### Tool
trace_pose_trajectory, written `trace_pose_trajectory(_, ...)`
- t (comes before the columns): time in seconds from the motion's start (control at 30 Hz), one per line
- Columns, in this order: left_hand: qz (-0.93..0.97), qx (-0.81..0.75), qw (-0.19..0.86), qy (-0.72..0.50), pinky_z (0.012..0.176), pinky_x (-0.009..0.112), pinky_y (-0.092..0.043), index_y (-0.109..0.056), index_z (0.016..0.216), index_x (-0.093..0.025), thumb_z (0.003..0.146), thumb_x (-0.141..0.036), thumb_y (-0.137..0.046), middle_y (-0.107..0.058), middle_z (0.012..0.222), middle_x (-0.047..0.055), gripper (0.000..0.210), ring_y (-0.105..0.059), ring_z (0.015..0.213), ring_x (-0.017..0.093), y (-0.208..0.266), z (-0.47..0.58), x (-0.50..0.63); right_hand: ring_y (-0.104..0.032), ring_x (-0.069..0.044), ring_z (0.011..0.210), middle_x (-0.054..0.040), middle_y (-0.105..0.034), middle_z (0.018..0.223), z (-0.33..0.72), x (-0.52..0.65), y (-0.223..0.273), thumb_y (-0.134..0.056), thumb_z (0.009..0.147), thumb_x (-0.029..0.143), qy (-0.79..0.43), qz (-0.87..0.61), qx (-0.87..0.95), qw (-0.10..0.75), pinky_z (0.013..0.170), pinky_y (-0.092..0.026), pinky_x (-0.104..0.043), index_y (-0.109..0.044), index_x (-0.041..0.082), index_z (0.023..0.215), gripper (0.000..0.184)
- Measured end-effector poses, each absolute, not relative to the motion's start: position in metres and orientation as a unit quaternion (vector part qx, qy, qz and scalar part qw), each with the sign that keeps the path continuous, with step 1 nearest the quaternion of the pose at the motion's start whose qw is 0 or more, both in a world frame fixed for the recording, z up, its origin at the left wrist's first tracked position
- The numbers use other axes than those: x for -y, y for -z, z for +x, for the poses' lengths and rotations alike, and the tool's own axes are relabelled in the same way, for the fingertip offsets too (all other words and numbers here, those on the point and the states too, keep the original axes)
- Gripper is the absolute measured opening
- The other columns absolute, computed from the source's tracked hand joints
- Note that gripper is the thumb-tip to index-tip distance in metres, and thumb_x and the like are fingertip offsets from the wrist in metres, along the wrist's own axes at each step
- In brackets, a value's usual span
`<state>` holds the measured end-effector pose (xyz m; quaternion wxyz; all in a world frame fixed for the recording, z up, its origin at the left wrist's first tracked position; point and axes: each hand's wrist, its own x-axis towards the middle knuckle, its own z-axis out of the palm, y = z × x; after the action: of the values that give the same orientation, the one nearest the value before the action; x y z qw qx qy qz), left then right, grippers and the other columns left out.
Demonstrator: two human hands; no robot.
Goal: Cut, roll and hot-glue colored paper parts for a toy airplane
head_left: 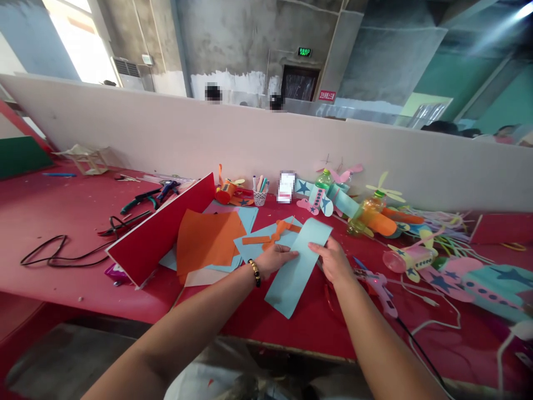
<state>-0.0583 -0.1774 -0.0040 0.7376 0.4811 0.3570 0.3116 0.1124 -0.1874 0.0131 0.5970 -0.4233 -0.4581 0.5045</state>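
Between my hands a light blue paper strip [293, 280] is held at a slant above the red table. My left hand [272, 261], with a beaded bracelet at the wrist, pinches the strip's left edge, thumb on top. On the opposite edge, my right hand [332, 258] grips it with the thumb on top and the other fingers behind. Just beyond lie orange cut-out pieces [275, 236] on light blue sheets [245, 244]. A stack of orange sheets [208, 241] is left of my hands. Close to my right forearm rests a pink glue gun [381, 291] with a red light.
A red upright divider [162, 233] stands at left, with pliers [144, 197] and a black cord [54, 253] beyond it. A pen cup [260, 195] and phone [286, 186] stand at the back. Several bottle-and-paper airplanes [378, 211] and white cables [441, 319] crowd the right.
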Motion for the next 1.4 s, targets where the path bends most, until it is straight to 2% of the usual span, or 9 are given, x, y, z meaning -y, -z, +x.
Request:
trace_pose_trajectory(0.1,0.46,-0.352,0.755,-0.308,0.057,0.028,-0.049,-0.065,0.078,-0.01,0.062,-0.049,-0.072,-0.068,0.075,0.009,0.042,-0.062,0.06,0.016,0.012,-0.057,0.168,-0.065,-0.024,0.076,-0.004,-0.072,0.085,0.116,0.175,-0.009,-0.075,0.06,0.025,-0.487,-0.431,0.472,0.595,0.072,-0.05,-0.037,-0.063,0.019,0.092,0.035)
trace_pose_trajectory(0.33,0.348,-0.355,0.798,-0.341,0.066,0.031,-0.051,-0.066,0.082,-0.011,0.067,-0.039,-0.072,-0.069,0.082,0.011,0.032,-0.064,0.069,0.019,0.011,-0.064,0.167,-0.062,-0.024,0.091,-0.0057,-0.069,0.1,0.119,0.176,0.003,-0.058,0.079,0.028,-0.356,-0.446,0.634,0.521,0.08,-0.049,-0.038,-0.071,0.023,0.095,0.021)
trace_pose_trajectory(0.43,0.319,-0.338,0.808,-0.361,0.068,0.029,-0.05,-0.066,0.084,-0.012,0.07,-0.041,-0.068,-0.069,0.085,0.011,0.033,-0.064,0.072,0.019,0.006,-0.064,0.167,-0.057,-0.022,0.103,-0.0039,-0.061,0.116,0.121,0.176,0.002,-0.048,0.083,0.018,-0.305,-0.412,0.705,0.491,0.084,-0.047,-0.036,-0.069,0.029,0.101,0.03)
trace_pose_trajectory(0.53,0.291,-0.312,0.836,-0.344,0.069,0.029,-0.049,-0.066,0.088,-0.011,0.075,-0.054,-0.057,-0.069,0.087,0.012,0.046,-0.064,0.075,0.02,0.002,-0.065,0.168,-0.054,-0.019,0.107,-0.0026,-0.058,0.117,0.124,0.174,0.003,-0.037,0.082,0.007,-0.239,-0.408,0.749,0.463,0.091,-0.043,-0.036,-0.066,0.032,0.107,0.046)
trace_pose_trajectory(0.63,0.312,-0.295,0.845,-0.319,0.072,0.03,-0.049,-0.065,0.093,-0.011,0.073,-0.05,-0.062,-0.068,0.089,0.012,0.044,-0.064,0.077,0.02,0.001,-0.067,0.17,-0.054,-0.017,0.106,-0.0025,-0.057,0.117,0.124,0.174,0.004,-0.034,0.079,0.003,-0.206,-0.412,0.765,0.45,0.094,-0.041,-0.036,-0.064,0.033,0.111,0.053)
trace_pose_trajectory(0.87,0.403,-0.315,0.789,-0.341,0.066,0.032,-0.05,-0.064,0.089,-0.01,0.063,-0.036,-0.075,-0.067,0.079,0.011,0.039,-0.063,0.067,0.018,0.01,-0.071,0.171,-0.051,-0.021,0.112,-0.003,-0.057,0.121,0.126,0.18,-0.001,-0.043,0.074,0.008,-0.352,-0.417,0.693,0.471,0.095,-0.04,-0.037,-0.057,0.029,0.122,0.053)
trace_pose_trajectory(1.07,0.482,-0.33,0.744,-0.324,0.064,0.03,-0.048,-0.063,0.085,-0.011,0.061,-0.038,-0.075,-0.066,0.078,0.008,0.038,-0.062,0.068,0.018,0.008,-0.07,0.173,-0.061,-0.024,0.089,-0.0081,-0.067,0.097,0.131,0.183,0.0,-0.053,0.081,0.034,-0.568,-0.431,0.51,0.482,0.074,-0.047,-0.034,-0.061,0.019,0.115,0.038)
trace_pose_trajectory(1.23,0.533,-0.318,0.724,-0.301,0.057,0.024,-0.044,-0.061,0.079,-0.013,0.06,-0.038,-0.075,-0.063,0.073,0.003,0.035,-0.056,0.061,0.012,0.007,-0.069,0.175,-0.058,-0.017,0.064,-0.0028,-0.067,0.074,0.125,0.186,-0.004,-0.069,0.071,0.032,-0.583,-0.436,0.543,0.419,0.058,-0.044,-0.028,-0.068,0.016,0.09,0.024)
trace_pose_trajectory(1.4,0.558,-0.347,0.688,-0.307,0.057,0.021,-0.043,-0.062,0.081,-0.014,0.058,-0.036,-0.077,-0.062,0.073,0.002,0.036,-0.055,0.063,0.011,0.004,-0.083,0.163,-0.056,-0.016,0.06,0.0005,-0.064,0.065,0.128,0.181,-0.003,-0.07,0.069,0.035,-0.517,-0.463,0.486,0.531,0.058,-0.044,-0.028,-0.066,0.018,0.076,0.019)
